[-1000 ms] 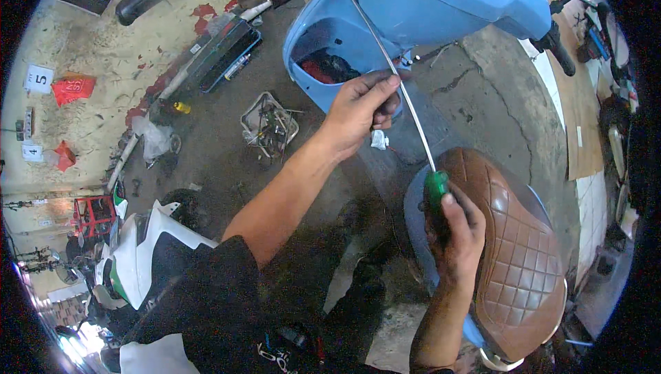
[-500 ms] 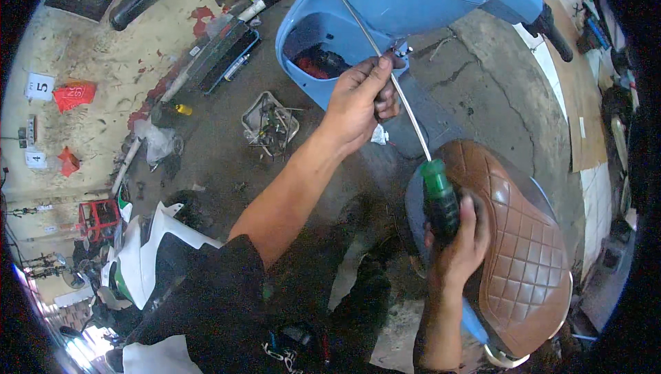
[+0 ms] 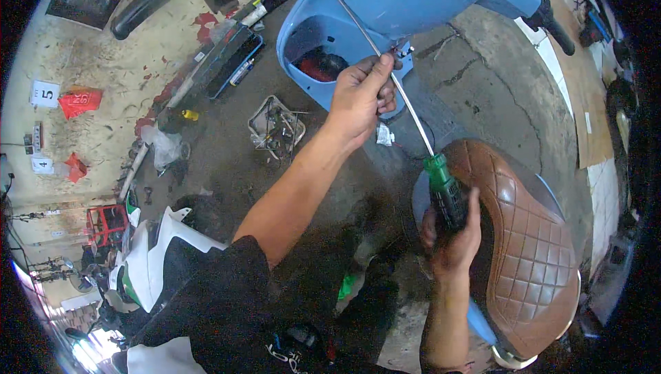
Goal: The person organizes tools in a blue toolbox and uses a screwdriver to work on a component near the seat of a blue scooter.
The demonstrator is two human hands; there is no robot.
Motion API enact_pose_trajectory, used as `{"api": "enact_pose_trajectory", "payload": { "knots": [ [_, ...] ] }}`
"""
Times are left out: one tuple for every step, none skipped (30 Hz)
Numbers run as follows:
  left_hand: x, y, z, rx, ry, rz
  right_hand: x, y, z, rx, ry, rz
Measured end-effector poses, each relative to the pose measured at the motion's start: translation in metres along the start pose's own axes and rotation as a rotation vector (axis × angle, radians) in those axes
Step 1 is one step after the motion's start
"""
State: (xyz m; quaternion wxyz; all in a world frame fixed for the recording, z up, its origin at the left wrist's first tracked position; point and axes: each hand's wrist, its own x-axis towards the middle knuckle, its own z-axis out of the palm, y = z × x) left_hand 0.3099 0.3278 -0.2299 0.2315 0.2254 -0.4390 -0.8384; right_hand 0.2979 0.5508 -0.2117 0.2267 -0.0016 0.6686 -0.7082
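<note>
A long screwdriver (image 3: 418, 123) with a green and black handle slants across the middle of the view. Its tip sits at a dark hole in the blue scooter panel (image 3: 441, 2), and the tip itself is hidden. Between thumb and fingers, my left hand (image 3: 363, 92) pinches the steel shaft about midway. My right hand (image 3: 454, 229) is wrapped loosely round the handle's lower end, thumb lying along its side. Below the panel is a blue storage pocket (image 3: 292, 47) with something red and dark inside. The brown quilted seat (image 3: 533, 250) lies right of my right hand.
A wire basket (image 3: 258, 123) of small parts stands on the floor left of my left hand. Farther left are a blue-edged tray (image 3: 237, 64), a yellow bottle (image 3: 190, 115) and a plastic bag (image 3: 164, 147). A white motorcycle fairing (image 3: 148, 257) is at lower left.
My right hand has shifted slightly, its thumb now straighter along the handle. The left hand stays on the shaft. The whole view has tilted a little.
</note>
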Motion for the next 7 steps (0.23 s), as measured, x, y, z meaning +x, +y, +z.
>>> {"api": "enact_pose_trajectory", "payload": {
  "knots": [
    [0.001,0.0,0.001,0.003,-0.001,-0.001,0.0,0.002,0.002,-0.144,0.026,-0.32],
    [0.001,0.0,0.002,0.002,-0.009,0.0,0.001,0.006,0.004,-0.288,0.053,-0.639],
    [0.002,0.0,0.002,0.002,-0.016,0.001,-0.002,0.017,-0.013,-0.501,0.014,-0.774],
    [0.002,0.0,0.001,0.003,-0.016,0.0,-0.006,0.016,-0.018,-0.53,-0.029,-0.586],
    [0.002,-0.001,0.0,-0.015,-0.029,0.002,-0.007,0.013,-0.021,-0.555,-0.071,-0.396],
    [0.002,-0.002,-0.002,-0.033,-0.043,0.003,-0.003,0.009,-0.02,-0.156,-0.077,0.166],
    [0.001,-0.003,-0.002,-0.033,-0.045,-0.003,-0.004,0.01,-0.021,-0.156,-0.071,0.169]
  ]
}}
